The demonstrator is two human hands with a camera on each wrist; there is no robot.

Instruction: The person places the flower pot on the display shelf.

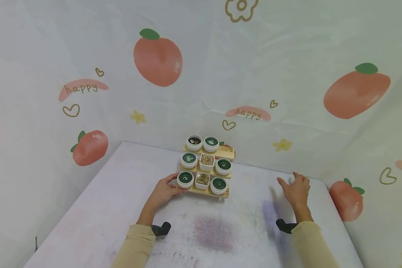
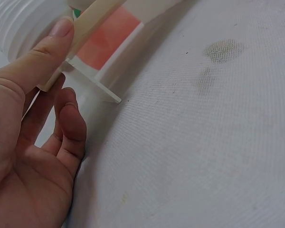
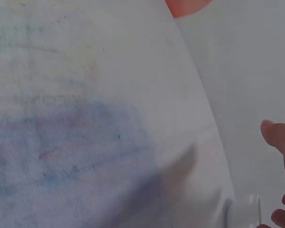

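My left hand [image 1: 164, 190] grips the left end of the lowest step of a tiered wooden stand [image 1: 226, 152]. In the left wrist view the thumb lies over the wooden board [image 2: 92, 23], against a ribbed white jar [image 2: 28, 26], with fingers beneath. Round white jars with dark green contents [image 1: 219, 184] and square white pots with grainy contents [image 1: 202, 179] fill the lower two steps. Two round jars stand on the top step, its right end bare. At the back right, my right hand [image 1: 296, 189] is beside a small white jar [image 3: 244, 211], thumb spread away from it.
The stand is on a white cloth-covered table [image 1: 147, 167] with purple stains [image 1: 214, 232]. Behind it hangs a white backdrop [image 1: 194, 100] printed with fruit and "happy". The small jar is close to the table's far edge.
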